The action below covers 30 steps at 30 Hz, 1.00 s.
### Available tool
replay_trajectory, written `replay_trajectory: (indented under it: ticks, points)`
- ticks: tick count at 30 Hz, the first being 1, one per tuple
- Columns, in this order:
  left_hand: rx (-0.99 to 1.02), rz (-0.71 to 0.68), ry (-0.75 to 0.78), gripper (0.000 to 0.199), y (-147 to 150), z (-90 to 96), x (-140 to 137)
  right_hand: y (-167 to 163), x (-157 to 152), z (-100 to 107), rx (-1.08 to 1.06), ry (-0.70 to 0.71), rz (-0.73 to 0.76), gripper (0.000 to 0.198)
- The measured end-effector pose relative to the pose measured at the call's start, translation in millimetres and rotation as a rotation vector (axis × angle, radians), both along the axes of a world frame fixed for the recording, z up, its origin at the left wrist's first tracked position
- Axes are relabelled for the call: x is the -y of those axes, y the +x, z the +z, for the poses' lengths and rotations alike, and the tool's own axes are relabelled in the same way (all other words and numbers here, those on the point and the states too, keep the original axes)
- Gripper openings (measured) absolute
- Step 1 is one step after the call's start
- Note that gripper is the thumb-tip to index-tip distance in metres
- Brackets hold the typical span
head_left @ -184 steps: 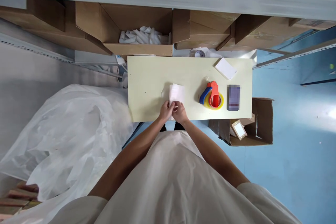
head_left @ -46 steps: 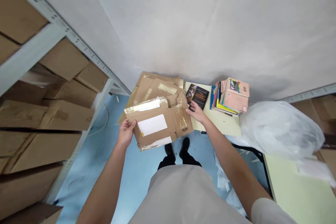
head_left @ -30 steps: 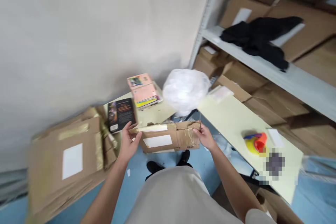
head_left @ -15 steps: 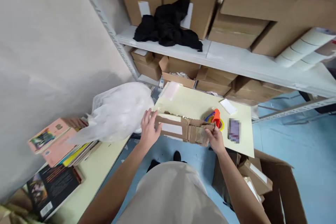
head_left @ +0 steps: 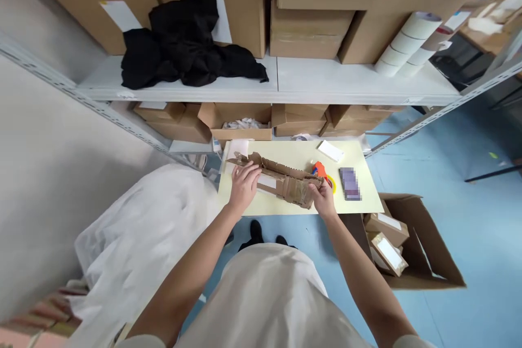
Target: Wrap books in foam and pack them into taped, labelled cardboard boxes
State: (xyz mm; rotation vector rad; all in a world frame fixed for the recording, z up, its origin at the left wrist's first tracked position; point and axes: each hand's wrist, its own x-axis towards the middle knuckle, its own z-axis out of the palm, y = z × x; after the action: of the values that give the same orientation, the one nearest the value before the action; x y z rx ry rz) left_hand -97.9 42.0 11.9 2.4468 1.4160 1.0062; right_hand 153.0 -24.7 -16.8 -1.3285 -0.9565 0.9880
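Between my hands is a long, narrow cardboard box (head_left: 281,186) with torn edges, clear tape and a white label on its side. Its upper side appears open, with a flap raised at the left end. My left hand (head_left: 243,185) grips the box near that end, fingers over the upper edge. At the other end my right hand (head_left: 323,198) pinches the corner, thumb on the near side. Just behind my right hand lie an orange tape dispenser (head_left: 319,168) and a yellow tape roll (head_left: 332,184), both partly hidden. The box is over the pale table (head_left: 244,209).
A blurred purple item (head_left: 350,184) and a white box (head_left: 330,150) lie on the table's right part. An open carton (head_left: 440,244) holding small parcels stands at the lower right. Shelving (head_left: 310,79) with cartons and black cloth (head_left: 183,43) rises behind. White plastic (head_left: 150,239) bulges at left.
My view has swung right to face the shelf. The box, still in both hands, has come over the table and tipped, showing its open upper side and raised left flap.
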Motion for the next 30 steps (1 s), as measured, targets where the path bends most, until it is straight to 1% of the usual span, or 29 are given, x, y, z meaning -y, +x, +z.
replay_trajectory:
  ticks: [5,8,10,13,16,18,21,22,24,26,27,28,30]
  points:
    - [0.064,-0.091,-0.085,0.028,-16,-13.2,-28,-19,-6,-9,0.052,-0.076,-0.017,0.033]
    - [0.078,-0.171,-0.145,0.029,-24,-18.3,-35,-23,-6,-12,0.096,-0.113,-0.011,0.035]
    - [0.08,-0.211,-0.159,0.029,-27,-18.8,-36,-20,-6,-10,0.14,-0.117,0.018,0.035]
    - [0.032,-0.244,-0.146,0.028,-29,-15.0,-30,-12,-7,0,0.26,-0.146,0.073,0.041]
    - [-0.072,-0.218,-0.129,0.028,-28,-10.9,-16,-6,-10,5,0.462,-0.226,0.053,0.052]
    - [-0.136,-0.205,-0.129,0.029,-24,-10.9,-4,-6,-14,3,0.575,-0.265,0.002,0.059]
    - [-0.205,-0.243,-0.138,0.032,-15,-12.8,10,-12,-24,-6,0.629,-0.281,-0.069,0.065]
    - [-0.214,-0.251,-0.146,0.032,-12,-12.7,13,-13,-29,-9,0.626,-0.274,-0.076,0.064]
    - [-0.199,-0.25,-0.164,0.028,-7,-10.0,14,-13,-42,-12,0.616,-0.264,-0.063,0.056]
    - [-0.144,-0.214,-0.164,0.02,-6,-4.4,11,-7,-57,-12,0.625,-0.269,-0.025,0.044]
    - [-0.109,-0.17,-0.153,0.019,-7,-1.2,7,-2,-65,-11,0.634,-0.275,0.004,0.04]
    - [-0.072,-0.097,-0.135,0.023,-10,1.8,2,4,-73,-10,0.64,-0.276,0.04,0.037]
    - [-0.013,0.123,-0.124,0.039,-17,5.9,-13,15,-86,-7,0.637,-0.255,0.117,0.034]
